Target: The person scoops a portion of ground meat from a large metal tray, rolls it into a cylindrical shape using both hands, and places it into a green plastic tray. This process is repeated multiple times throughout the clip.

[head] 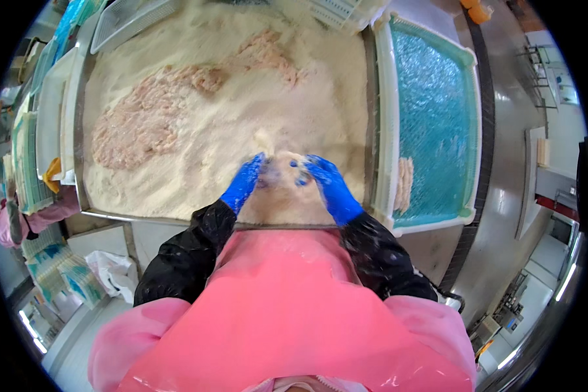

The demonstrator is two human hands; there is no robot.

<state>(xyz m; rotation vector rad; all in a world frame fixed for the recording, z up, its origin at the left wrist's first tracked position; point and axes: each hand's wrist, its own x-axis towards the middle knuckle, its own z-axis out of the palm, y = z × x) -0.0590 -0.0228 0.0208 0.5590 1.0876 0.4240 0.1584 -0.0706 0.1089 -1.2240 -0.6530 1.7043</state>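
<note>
My left hand (245, 182), in a blue glove dusted with powder, pinches one side of a powder-coated piece of meat (285, 160). My right hand (330, 188), gloved the same way, grips its other side. Motion blurs the piece and some fingertips, so its exact outline is unclear. Both hands are low over a bed of pale flour or fine breading (215, 147) in a wide metal-edged tray (371, 122). Farther in, a large heap of raw pale-pink meat pieces (142, 117) lies on the powder, and a smaller heap (269, 51) trails off at the back.
At right stands a white crate (389, 122) lined with blue-green mesh (436, 122); coated strips (404, 185) lie in its near left corner. White plastic baskets (132, 22) border the tray's back. More bins (54, 112) line the left, where a person in pink (54, 210) is partly visible.
</note>
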